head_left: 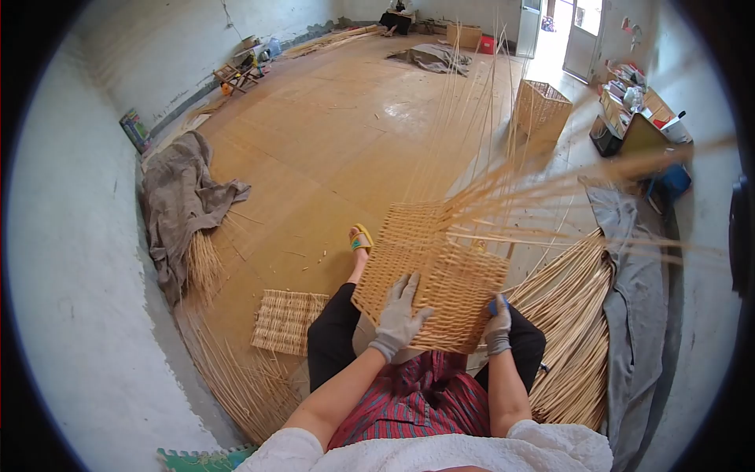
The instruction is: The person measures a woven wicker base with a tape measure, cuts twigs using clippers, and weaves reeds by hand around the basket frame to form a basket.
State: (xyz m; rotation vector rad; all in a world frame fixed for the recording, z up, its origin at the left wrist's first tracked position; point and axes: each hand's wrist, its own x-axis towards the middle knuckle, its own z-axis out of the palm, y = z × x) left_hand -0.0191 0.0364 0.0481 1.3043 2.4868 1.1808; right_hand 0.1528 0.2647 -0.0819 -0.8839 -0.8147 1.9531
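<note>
A partly woven wicker basket (pixel 464 295) rests tilted on my lap, two of its walls facing me. Long loose canes (pixel 511 185) fan out from its far edge, some blurred. My left hand (pixel 401 315), in a grey-white glove, lies on the near wall with fingers stretched and thumb apart. At the basket's right edge is my right hand (pixel 498 324), also gloved, its fingers closed around a small blue object (pixel 497 305) whose kind I cannot make out. Part of that hand's grip is hidden.
A flat woven panel (pixel 289 322) lies left of my leg. Bundled canes (pixel 574 330) lie at right beside grey cloth (pixel 641 315); more canes (pixel 236 385) and a draped cloth (pixel 181 204) are at left. Another wicker basket (pixel 543 110) stands ahead, near a cluttered box (pixel 657 110).
</note>
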